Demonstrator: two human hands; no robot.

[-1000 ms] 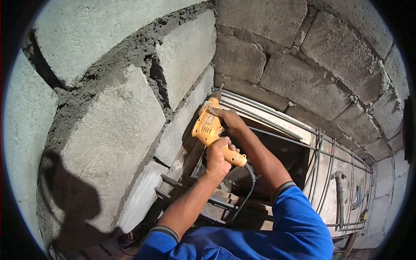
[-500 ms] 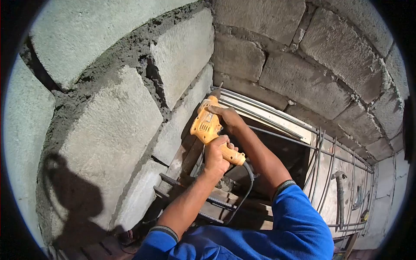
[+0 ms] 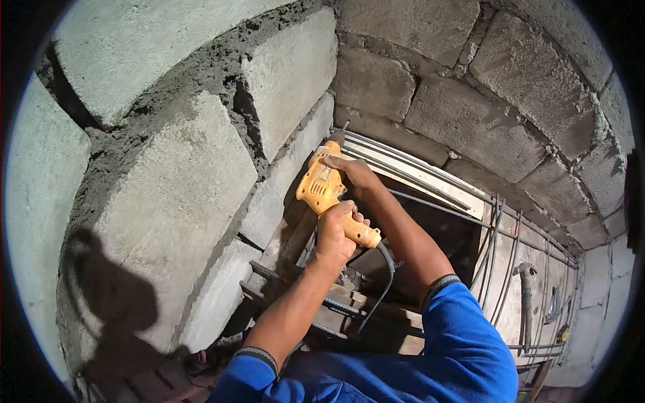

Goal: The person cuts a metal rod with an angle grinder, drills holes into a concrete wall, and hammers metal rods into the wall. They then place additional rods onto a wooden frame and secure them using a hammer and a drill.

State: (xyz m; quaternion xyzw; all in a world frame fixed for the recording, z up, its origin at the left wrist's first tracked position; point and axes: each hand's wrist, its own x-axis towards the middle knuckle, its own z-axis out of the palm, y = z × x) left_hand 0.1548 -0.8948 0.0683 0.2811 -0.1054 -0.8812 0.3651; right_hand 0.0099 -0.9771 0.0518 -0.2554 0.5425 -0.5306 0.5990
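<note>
A yellow power drill [image 3: 321,187] with a dark cord is held out in front of me, close beside the left block wall [image 3: 289,80]. My left hand [image 3: 337,232] wraps around its handle. Over the front of the drill body lies my right hand [image 3: 355,173], its fingers gripping the casing behind the chuck [image 3: 337,138]. The thin bit [image 3: 345,125] points up and away toward the corner where the two walls meet, just past the ends of the steel bars [image 3: 403,171].
Rough block walls with mortar joints rise on the left and at the back [image 3: 463,127]. Rebar crosses the frame below and to the right. A hammer [image 3: 526,302] lies on the boards at right, near a tape measure [image 3: 563,334]. A dark gap opens under the drill.
The view has shifted slightly. The drill stays in both hands, with its bit still near the corner and only a small change in its angle.
</note>
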